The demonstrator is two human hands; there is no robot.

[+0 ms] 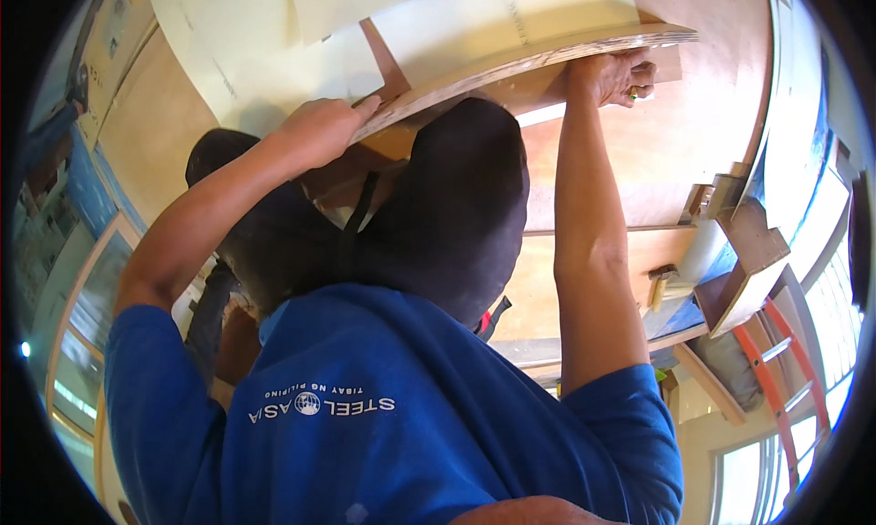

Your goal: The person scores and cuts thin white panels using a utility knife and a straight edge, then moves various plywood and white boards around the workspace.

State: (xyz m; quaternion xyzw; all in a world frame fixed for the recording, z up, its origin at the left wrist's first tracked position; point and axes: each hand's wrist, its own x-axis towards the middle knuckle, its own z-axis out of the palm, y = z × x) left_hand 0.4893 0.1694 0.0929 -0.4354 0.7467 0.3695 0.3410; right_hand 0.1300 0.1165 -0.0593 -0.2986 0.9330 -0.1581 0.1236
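A plywood board crosses in front of my knees, its layered, slightly curved-looking edge facing me. At the board's left end my left hand grips it, with a finger laid along the edge. My right hand is closed under the board's right end, its wrist against the edge and its fingers curled. A small yellow-green thing shows at those fingers; I cannot make out what it is. Beyond the board lie pale cream sheets and a narrow brown strip.
My dark-trousered knees are bent up close behind the board. Brown plywood sheeting spreads to the right. Wood offcuts, a box-like wooden piece and an orange ladder are at the right. A wooden frame stands at the left.
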